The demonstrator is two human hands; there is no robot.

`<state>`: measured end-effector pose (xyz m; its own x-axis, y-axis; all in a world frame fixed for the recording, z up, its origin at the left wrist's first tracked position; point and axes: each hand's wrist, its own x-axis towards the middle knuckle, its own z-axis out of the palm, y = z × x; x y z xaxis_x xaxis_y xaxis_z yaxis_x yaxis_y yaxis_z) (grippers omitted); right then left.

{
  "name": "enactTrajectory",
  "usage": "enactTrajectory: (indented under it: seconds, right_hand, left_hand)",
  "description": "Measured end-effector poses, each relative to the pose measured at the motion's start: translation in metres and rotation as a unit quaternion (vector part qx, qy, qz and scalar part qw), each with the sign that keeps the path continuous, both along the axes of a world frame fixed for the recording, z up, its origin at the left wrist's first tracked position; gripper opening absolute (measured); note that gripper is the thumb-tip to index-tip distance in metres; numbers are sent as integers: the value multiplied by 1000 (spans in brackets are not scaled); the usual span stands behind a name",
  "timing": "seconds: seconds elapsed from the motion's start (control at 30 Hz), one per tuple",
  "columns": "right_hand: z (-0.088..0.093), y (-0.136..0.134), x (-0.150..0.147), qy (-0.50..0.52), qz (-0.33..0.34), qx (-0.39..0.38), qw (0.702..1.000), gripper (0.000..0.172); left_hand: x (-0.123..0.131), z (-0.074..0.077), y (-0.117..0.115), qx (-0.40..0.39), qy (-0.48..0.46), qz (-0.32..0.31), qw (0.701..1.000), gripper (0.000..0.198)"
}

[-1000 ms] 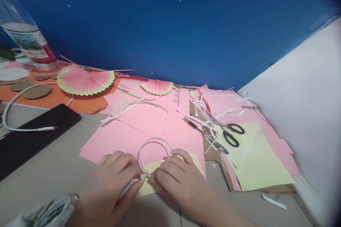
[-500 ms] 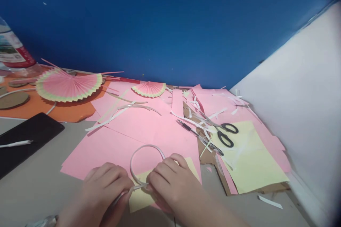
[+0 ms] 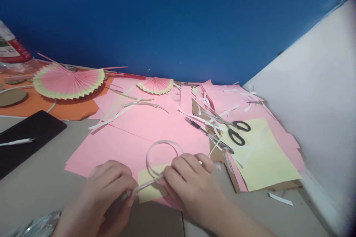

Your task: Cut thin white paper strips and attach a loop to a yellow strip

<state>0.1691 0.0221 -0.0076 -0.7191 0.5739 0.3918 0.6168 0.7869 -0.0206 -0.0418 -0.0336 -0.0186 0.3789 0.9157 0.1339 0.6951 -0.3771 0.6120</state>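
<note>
Between my two hands runs a thin white strip (image 3: 150, 182), probably paper, curled into a loop on its far side. My left hand (image 3: 112, 189) pinches one end between thumb and fingers. My right hand (image 3: 191, 181) is closed around the strip where the loop crosses, hiding part of it. Beneath the loop lies a small yellow paper (image 3: 148, 194) on large pink sheets (image 3: 111, 152). Black-handled scissors (image 3: 236, 133) and a black pen (image 3: 207, 133) rest to the right of my right hand.
Two pleated pink-and-yellow paper fans (image 3: 71, 81) stand at the back. A black phone-like slab (image 3: 33, 137) with a white cable end (image 3: 19, 142) lies left. At far left is a red-labelled bottle (image 3: 12, 50). Yellow paper (image 3: 264, 155) and strip scraps lie right, beside the white wall (image 3: 319, 89).
My right hand has moved right and slightly up, away from my left hand. A longer stretch of strip shows between them, and the loop has shifted right.
</note>
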Motion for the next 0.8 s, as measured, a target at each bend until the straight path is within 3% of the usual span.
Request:
enactTrajectory:
  seconds: [0.47, 0.8]
  right_hand:
    - [-1, 7, 6, -32, -42, -11, 999, 25]
    - [-2, 7, 7, -31, -86, 2, 996, 15]
  left_hand:
    - [-1, 0, 3, -28, -16, 44, 999, 10]
    - [-6, -1, 6, -9, 6, 19, 1000, 9]
